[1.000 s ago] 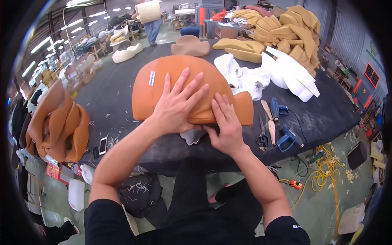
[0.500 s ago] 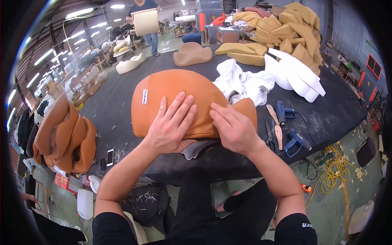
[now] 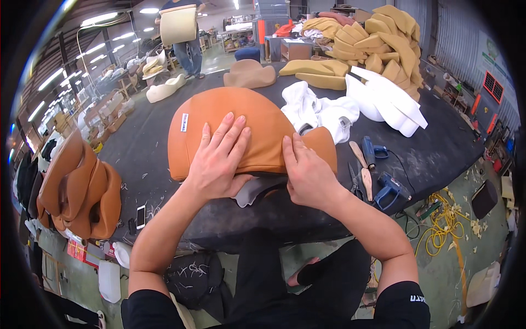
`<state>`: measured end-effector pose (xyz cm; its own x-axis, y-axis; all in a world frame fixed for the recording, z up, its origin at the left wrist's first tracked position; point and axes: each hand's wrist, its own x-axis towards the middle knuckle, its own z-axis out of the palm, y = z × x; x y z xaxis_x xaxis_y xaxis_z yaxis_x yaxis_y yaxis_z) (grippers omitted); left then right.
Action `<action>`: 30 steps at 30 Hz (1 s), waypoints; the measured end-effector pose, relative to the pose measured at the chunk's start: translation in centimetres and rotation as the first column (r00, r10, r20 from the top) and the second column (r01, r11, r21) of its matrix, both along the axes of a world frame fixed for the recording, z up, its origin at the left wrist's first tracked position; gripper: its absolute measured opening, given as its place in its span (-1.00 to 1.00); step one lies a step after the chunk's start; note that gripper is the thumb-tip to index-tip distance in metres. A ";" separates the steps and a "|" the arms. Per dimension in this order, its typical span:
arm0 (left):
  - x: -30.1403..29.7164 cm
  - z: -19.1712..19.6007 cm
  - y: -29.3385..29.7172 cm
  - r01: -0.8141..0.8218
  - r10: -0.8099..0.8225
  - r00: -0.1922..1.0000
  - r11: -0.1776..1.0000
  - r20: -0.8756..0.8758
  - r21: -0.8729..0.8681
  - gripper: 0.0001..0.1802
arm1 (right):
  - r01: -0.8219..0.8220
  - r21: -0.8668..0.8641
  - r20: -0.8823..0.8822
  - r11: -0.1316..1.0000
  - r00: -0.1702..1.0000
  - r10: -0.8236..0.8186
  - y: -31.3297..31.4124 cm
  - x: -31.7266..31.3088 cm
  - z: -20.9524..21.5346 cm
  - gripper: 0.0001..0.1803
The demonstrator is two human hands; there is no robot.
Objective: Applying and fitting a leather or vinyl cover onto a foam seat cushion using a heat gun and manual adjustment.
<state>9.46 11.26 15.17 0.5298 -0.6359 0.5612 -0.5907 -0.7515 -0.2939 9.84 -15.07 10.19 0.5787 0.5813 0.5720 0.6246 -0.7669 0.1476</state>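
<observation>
Before us, the broad dark table (image 3: 139,164) spreads across most of the view. On its far right we find a heaped pile of tan foam pieces (image 3: 378,44). Next in size comes the rounded orange cushion (image 3: 266,134), lying at the near middle of the table, directly in front of the person, with a grey layer showing under its near edge. To its left we see a stack of curved orange pieces (image 3: 82,192); beyond its right end are smooth white pieces (image 3: 383,101) and, nearer to it, a crumpled white cloth (image 3: 318,109).

The left hand (image 3: 215,167) rests open on the cushion, fingers spread over the cover and thumb by the near edge. The right hand (image 3: 312,172) sets its fingertips on the cover farther right (its thumb is mostly hidden from us, so we cannot tell whether it pinches the edge).

Behind the cushion sits a brown contoured pad (image 3: 249,74). Right of the right hand we count two blue heat guns, one farther off (image 3: 371,153), one nearer (image 3: 392,191), beside a slim wooden tool (image 3: 366,181). A white phone (image 3: 141,216) lies near the table's left edge, and smallest, a pale label (image 3: 184,123) marks the cushion's left side.
</observation>
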 end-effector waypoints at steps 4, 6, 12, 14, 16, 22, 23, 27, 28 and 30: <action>-0.4 0.0 0.0 -0.042 0.042 0.999 0.999 -0.007 0.009 0.11 | -0.005 -0.035 -0.010 0.999 1.000 0.004 1.0 0.8 0.6 -0.03; 0.1 -0.3 0.0 -0.064 0.064 0.998 0.998 0.030 0.007 0.12 | 0.047 -0.032 0.112 0.998 0.993 -0.043 1.7 1.9 -0.2 -0.07; 2.1 0.0 -0.4 -0.030 0.030 0.999 0.998 0.014 0.052 0.13 | -0.023 0.031 0.101 0.999 0.995 0.019 1.0 3.5 1.1 -0.22; 2.2 0.1 1.1 -0.002 0.002 1.000 0.999 0.022 0.034 0.11 | -0.013 0.041 0.076 0.999 0.997 0.010 3.4 3.9 2.0 -0.35; 2.3 -0.1 2.2 -0.012 0.008 0.998 0.998 0.069 0.057 0.04 | 0.007 0.099 0.264 0.995 0.964 -0.033 5.1 4.2 0.8 -0.44; 1.4 -1.1 4.1 0.020 -0.039 0.977 0.996 0.208 0.092 -0.18 | 0.016 0.118 0.281 0.993 0.959 -0.049 7.0 3.6 0.3 -0.43; 0.8 -1.0 4.6 0.011 -0.030 0.974 0.996 0.225 0.086 -0.18 | -0.038 0.131 0.205 0.991 0.979 0.011 7.2 3.4 1.4 -0.38; 0.0 -1.7 5.6 -0.001 -0.022 0.966 0.996 0.259 0.089 -0.23 | -0.155 0.160 0.075 0.975 0.987 0.145 7.4 2.2 5.3 -0.10; 0.0 -1.9 5.6 0.008 -0.031 0.967 0.996 0.252 0.092 -0.23 | -0.153 0.157 0.029 0.976 0.988 0.150 8.4 2.8 4.7 -0.12; 0.1 -2.2 5.7 0.008 -0.026 0.964 0.998 0.263 0.070 -0.26 | -0.157 0.247 0.045 0.956 0.988 0.151 10.9 4.0 2.7 -0.23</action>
